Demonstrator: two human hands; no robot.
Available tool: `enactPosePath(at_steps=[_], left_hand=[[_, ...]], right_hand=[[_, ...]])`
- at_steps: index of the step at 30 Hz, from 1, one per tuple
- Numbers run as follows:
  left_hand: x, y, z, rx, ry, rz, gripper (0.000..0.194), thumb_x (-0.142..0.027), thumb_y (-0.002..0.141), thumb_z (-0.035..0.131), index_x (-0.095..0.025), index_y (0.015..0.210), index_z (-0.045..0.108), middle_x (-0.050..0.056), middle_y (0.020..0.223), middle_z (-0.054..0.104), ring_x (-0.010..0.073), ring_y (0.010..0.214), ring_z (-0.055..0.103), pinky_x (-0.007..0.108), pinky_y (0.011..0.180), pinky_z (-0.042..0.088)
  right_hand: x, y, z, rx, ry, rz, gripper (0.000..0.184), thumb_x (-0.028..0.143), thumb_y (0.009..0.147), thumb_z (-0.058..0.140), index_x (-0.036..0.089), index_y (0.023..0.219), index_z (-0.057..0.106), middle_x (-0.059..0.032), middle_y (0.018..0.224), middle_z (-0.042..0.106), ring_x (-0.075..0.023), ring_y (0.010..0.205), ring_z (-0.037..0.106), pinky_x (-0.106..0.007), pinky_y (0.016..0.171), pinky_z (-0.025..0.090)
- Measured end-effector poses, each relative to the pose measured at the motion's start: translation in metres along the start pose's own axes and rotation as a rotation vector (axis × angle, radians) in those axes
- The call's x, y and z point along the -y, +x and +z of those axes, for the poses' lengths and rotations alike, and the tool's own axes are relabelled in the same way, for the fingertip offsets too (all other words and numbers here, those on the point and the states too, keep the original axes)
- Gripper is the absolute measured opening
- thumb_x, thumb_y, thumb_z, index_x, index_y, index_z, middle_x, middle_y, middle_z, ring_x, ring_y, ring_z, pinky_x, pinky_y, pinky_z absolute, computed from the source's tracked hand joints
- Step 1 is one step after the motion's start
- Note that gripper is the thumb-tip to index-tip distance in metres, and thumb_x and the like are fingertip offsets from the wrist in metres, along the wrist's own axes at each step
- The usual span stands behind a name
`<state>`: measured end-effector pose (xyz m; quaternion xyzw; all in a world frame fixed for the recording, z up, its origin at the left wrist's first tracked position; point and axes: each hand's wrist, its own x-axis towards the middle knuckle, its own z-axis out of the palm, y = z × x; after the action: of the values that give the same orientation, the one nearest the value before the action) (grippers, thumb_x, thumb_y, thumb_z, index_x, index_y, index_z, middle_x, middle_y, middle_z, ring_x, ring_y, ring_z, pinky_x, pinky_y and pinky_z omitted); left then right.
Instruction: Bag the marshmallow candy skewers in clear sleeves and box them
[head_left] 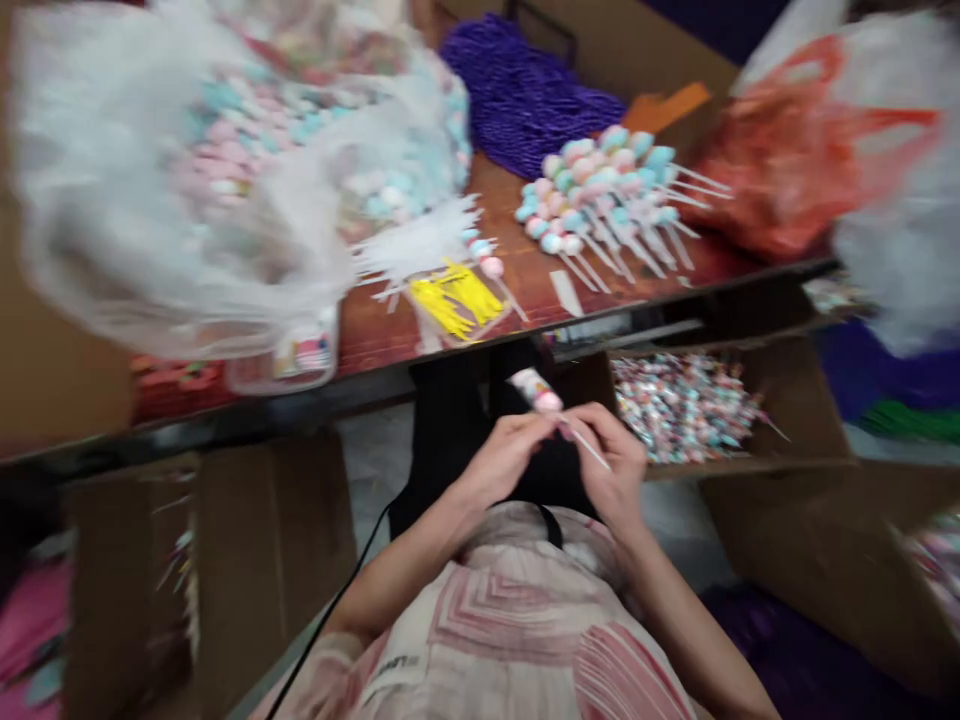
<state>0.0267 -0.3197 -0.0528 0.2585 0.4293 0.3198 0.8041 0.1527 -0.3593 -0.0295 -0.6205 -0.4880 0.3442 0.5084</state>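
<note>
Item one, the largest: a brown wooden table (525, 275) running across the upper view, its near edge just beyond our hands. On its left end, a big clear plastic bag (150, 200) of pink, blue and white sweets, blurred, overhanging the edge. At the right end, an orange plastic bag (795, 170) and a pale, blurred mass beside it. At the back, a heap of purple cords (525, 95). Below the table to our right, an open cardboard box (787, 400) filled with small wrapped sweets (682, 405); a second cardboard box (217, 560) stands at lower left, contents too blurred to tell. On the table's middle, a fanned pile of finished marshmallow skewers (600, 195), sticks pointing right; near it a bundle of white sticks (420, 245) and a yellow packet of ties (454, 300). Smallest: the single marshmallow skewer (544, 395) we hold in front of our lap, below the table edge and just left of the sweet box. Our left hand (499, 460) pinches it near the pink piece; our right hand (615, 465) has fingers closed on the white stick. Nothing lies between our hands and the table; the box corner sits close behind our right hand.
</note>
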Motion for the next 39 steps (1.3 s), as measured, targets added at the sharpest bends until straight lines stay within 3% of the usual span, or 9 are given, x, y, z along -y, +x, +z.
enactPosePath(at_steps=[5,8,11,16,20,24,28,33,39], left_hand=[[0.01,0.013,0.007,0.035,-0.005,0.099,0.015,-0.031,0.07,0.078,-0.018,0.078,0.079,0.007,0.074,0.071,0.0196,0.069,0.062,0.037,0.076,0.05],[0.02,0.02,0.006,0.065,0.307,0.395,0.005,-0.026,0.076,0.074,-0.023,0.075,0.077,0.011,0.087,0.076,0.0249,0.083,0.068,0.041,0.082,0.054],[0.003,0.014,-0.005,0.076,0.515,0.662,0.011,-0.027,0.086,0.068,-0.025,0.08,0.076,0.011,0.093,0.077,0.023,0.09,0.07,0.038,0.085,0.057],[-0.087,-0.012,-0.085,-0.561,0.755,1.019,0.014,-0.026,0.091,0.063,-0.02,0.089,0.075,0.006,0.091,0.074,0.0169,0.089,0.068,0.032,0.086,0.054],[-0.152,-0.017,-0.172,-1.014,1.03,0.809,0.014,-0.018,0.084,0.065,-0.017,0.094,0.075,0.009,0.097,0.071,0.0194,0.084,0.065,0.033,0.082,0.05],[-0.181,-0.001,-0.212,-1.148,1.227,0.399,0.022,-0.025,0.074,0.075,-0.013,0.092,0.073,0.013,0.094,0.071,0.0251,0.087,0.065,0.035,0.084,0.047],[-0.187,0.011,-0.217,-1.132,1.248,0.327,0.015,-0.029,0.078,0.069,-0.016,0.086,0.072,0.013,0.091,0.073,0.0272,0.093,0.066,0.035,0.086,0.046],[-0.184,0.001,-0.217,-1.189,1.134,0.549,0.015,-0.026,0.079,0.067,-0.02,0.091,0.072,0.01,0.097,0.075,0.0268,0.1,0.065,0.034,0.088,0.046],[-0.141,-0.026,-0.159,-0.898,0.463,0.818,0.02,-0.035,0.077,0.075,-0.019,0.072,0.064,-0.001,0.066,0.061,0.0117,0.058,0.055,0.024,0.058,0.042]], right_hand=[[-0.037,-0.018,-0.018,0.056,0.026,0.312,0.025,0.043,0.086,0.067,0.02,0.084,0.076,0.0003,0.065,0.059,-0.0136,0.063,0.051,-0.026,0.058,0.04],[-0.049,-0.028,-0.011,0.028,0.201,0.44,0.028,0.043,0.074,0.08,0.019,0.086,0.074,0.0009,0.066,0.058,-0.0112,0.058,0.046,-0.026,0.054,0.037],[-0.056,-0.023,-0.011,-0.185,0.42,0.518,0.028,0.036,0.065,0.086,0.019,0.08,0.069,0.0009,0.071,0.059,-0.0076,0.056,0.041,-0.023,0.05,0.034],[-0.097,0.022,-0.053,-0.585,0.59,0.559,0.019,0.02,0.057,0.079,0.02,0.064,0.061,-0.0026,0.079,0.058,-0.0096,0.058,0.039,-0.024,0.044,0.031],[-0.114,0.045,-0.056,-0.506,0.442,0.663,0.017,0.025,0.057,0.078,0.02,0.072,0.071,-0.0066,0.082,0.064,-0.0111,0.057,0.042,-0.025,0.043,0.029],[-0.089,0.045,-0.005,-0.289,0.428,0.583,0.033,0.031,0.053,0.085,0.018,0.081,0.073,-0.001,0.075,0.064,-0.0071,0.052,0.044,-0.023,0.046,0.034],[-0.063,0.039,0.039,-0.171,0.332,0.456,0.035,0.036,0.062,0.085,0.016,0.087,0.073,-0.0016,0.075,0.065,-0.0066,0.052,0.047,-0.022,0.046,0.034],[-0.056,0.034,0.051,-0.025,0.244,0.376,0.032,0.04,0.072,0.08,0.016,0.092,0.073,-0.0025,0.074,0.066,-0.0078,0.052,0.046,-0.023,0.047,0.036],[-0.028,0.03,0.084,0.248,0.152,0.28,0.025,0.04,0.082,0.072,0.019,0.095,0.075,-0.0029,0.078,0.07,-0.0119,0.063,0.055,-0.025,0.058,0.044]])
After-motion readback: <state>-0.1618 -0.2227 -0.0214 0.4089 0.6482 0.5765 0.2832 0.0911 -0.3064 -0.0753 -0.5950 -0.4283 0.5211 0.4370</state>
